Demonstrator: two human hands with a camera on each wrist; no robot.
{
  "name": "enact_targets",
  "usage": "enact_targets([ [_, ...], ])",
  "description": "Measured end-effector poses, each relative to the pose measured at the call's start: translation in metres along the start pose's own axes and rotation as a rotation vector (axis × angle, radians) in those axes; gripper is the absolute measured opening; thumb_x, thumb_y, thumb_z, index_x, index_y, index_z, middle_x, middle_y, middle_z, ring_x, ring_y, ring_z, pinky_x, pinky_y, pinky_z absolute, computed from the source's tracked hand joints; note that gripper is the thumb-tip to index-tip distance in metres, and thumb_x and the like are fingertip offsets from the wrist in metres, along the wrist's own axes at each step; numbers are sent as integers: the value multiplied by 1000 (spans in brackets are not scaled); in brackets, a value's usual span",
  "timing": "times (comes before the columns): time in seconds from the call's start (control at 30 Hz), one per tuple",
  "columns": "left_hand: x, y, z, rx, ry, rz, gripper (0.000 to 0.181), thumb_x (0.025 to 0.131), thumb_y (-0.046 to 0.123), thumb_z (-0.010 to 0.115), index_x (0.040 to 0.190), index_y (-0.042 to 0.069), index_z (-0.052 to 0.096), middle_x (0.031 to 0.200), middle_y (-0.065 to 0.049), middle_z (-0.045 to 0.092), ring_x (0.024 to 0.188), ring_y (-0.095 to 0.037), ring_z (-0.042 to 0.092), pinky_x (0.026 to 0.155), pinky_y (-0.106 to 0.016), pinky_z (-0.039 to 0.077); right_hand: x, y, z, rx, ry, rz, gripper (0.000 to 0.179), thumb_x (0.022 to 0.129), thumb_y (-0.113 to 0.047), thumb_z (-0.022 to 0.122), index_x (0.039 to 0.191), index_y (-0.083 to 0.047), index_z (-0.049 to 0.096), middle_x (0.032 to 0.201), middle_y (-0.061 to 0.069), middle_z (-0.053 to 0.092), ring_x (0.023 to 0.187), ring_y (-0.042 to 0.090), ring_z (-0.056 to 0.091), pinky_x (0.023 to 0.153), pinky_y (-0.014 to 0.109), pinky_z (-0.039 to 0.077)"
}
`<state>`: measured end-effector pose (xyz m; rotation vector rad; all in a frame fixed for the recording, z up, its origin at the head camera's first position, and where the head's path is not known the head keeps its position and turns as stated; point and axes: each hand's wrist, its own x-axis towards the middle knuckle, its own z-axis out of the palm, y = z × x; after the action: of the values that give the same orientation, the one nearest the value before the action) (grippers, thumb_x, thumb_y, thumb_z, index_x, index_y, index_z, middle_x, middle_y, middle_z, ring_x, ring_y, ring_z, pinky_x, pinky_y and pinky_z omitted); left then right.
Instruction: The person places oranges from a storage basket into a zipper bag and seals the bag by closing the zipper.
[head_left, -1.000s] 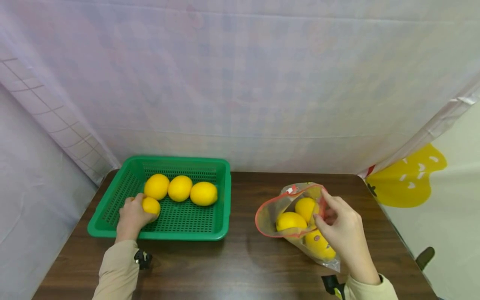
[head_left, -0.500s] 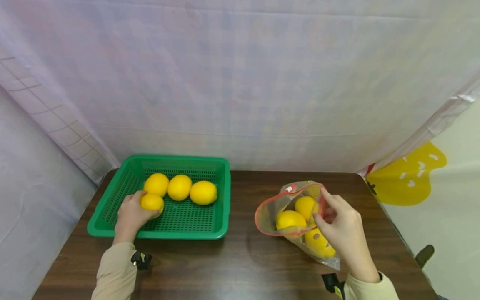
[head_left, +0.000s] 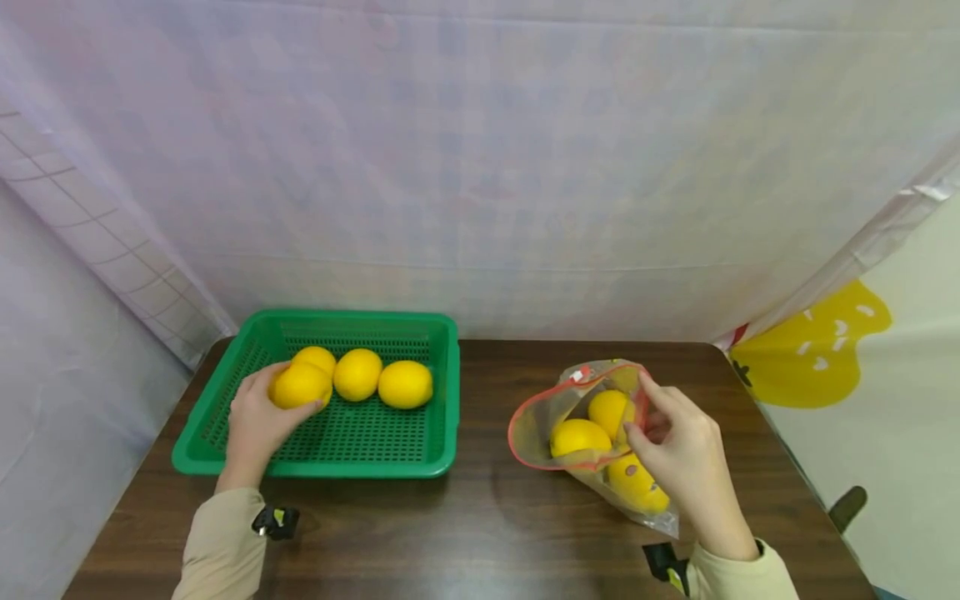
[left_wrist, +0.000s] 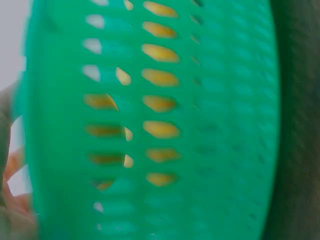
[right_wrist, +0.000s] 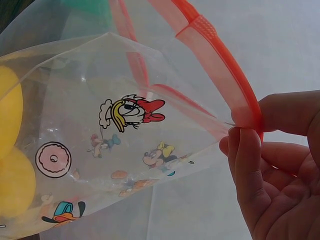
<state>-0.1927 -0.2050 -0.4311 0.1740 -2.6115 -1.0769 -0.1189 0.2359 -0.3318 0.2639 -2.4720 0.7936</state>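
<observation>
My left hand grips a yellow lemon near the left end of the green basket. Three more lemons lie in a row at the basket's back, the leftmost partly covered by the held one. In the left wrist view the basket wall hides most of the hand and fruit. With thumb and fingers, my right hand pinches the red-edged rim of a clear zip bag. Its mouth gapes, and several lemons sit inside. Cartoon prints mark the bag's side.
Basket and bag both rest on a dark brown wooden table, with a stretch of tabletop between them. A pale curtain hangs behind the back edge. A yellow printed patch shows on the cloth at right.
My left hand has raised its lemon from the basket floor and shifted slightly up, now overlapping the lemon behind. The right hand and bag stay nearly where they were.
</observation>
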Motion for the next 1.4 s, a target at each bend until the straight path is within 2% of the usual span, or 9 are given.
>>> enact_targets([
  [0.23, -6, 39, -2, -93, -81, 30, 70, 71, 35, 75, 130, 9, 47, 129, -21, 43, 107, -37, 45, 81, -52, 43, 1, -1, 0, 0, 5, -14, 53, 62, 15, 70, 113, 11, 58, 82, 9, 61, 56, 2, 51, 47, 9, 41],
  [0.5, -19, 80, 14, -216, -164, 123, 65, 71, 31, 77, 126, 11, 49, 122, -14, 51, 94, -31, 54, 73, -44, 48, 1, -1, 1, 1, 13, -30, 52, 61, 15, 70, 112, 11, 59, 80, 8, 61, 56, 1, 51, 46, 9, 40],
  [0.67, -29, 108, 28, -323, -239, 159, 63, 69, 28, 78, 125, 16, 51, 122, -10, 52, 91, -29, 56, 69, -40, 50, 2, 0, 2, 4, 20, -38, 53, 61, 15, 71, 112, 11, 59, 81, 8, 62, 56, 2, 51, 46, 9, 40],
  [0.9, -43, 147, 51, -424, -333, 215, 62, 70, 26, 78, 125, 18, 51, 123, -5, 52, 93, -25, 54, 73, -39, 49, 3, 1, 4, 6, 23, -35, 52, 62, 14, 71, 112, 9, 60, 80, 7, 62, 57, 4, 52, 45, 9, 40],
  [1.0, -48, 160, 61, -459, -367, 258, 61, 70, 24, 77, 125, 18, 51, 122, -2, 52, 95, -20, 51, 76, -38, 47, 3, 0, 5, 4, 24, -36, 52, 62, 13, 72, 112, 9, 60, 80, 7, 61, 57, 6, 52, 45, 9, 40],
  [1.23, -57, 188, 85, -493, -412, 380, 61, 68, 24, 79, 122, 15, 52, 118, -1, 55, 104, -16, 52, 87, -34, 46, 4, -2, 6, -8, 27, -21, 53, 62, 13, 72, 113, 8, 60, 79, 7, 61, 56, 8, 52, 44, 10, 38],
  [1.4, -64, 205, 100, -482, -465, 440, 61, 68, 29, 78, 122, 15, 52, 117, -2, 56, 100, -16, 54, 80, -26, 48, 5, -2, 7, -2, 30, -12, 53, 61, 13, 72, 112, 9, 60, 80, 8, 61, 56, 9, 53, 44, 10, 39],
])
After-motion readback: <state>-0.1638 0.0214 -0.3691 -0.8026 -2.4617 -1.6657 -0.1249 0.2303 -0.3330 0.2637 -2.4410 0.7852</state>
